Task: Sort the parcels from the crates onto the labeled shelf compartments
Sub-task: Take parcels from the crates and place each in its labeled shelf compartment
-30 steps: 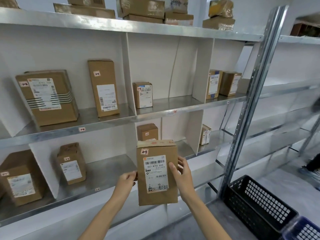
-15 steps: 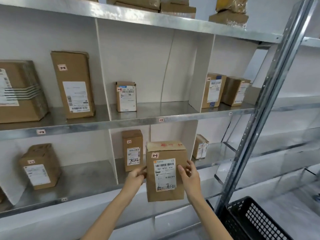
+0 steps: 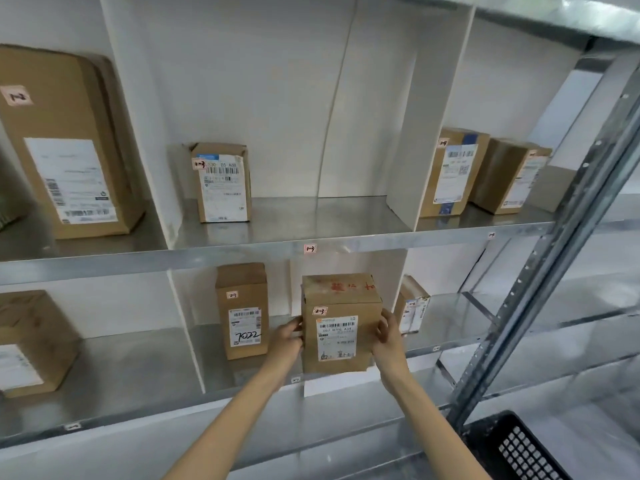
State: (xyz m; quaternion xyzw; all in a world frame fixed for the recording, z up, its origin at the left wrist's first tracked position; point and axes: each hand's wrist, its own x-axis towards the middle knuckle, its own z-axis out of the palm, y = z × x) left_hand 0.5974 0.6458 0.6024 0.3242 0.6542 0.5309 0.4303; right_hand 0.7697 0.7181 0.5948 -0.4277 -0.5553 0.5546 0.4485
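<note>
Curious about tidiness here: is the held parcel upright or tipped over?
Upright: the parcel stands tall, shipping label level and facing out, left hand and right hand holding its sides.

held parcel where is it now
Head view, centre: held parcel is between left hand and right hand at the lower shelf, right of the 7022 parcel.

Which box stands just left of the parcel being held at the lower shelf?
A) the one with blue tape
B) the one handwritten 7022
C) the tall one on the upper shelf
B: the box marked 7022 stands upright on the lower shelf just left of the held parcel, which the left hand and right hand hold by its sides.
</note>
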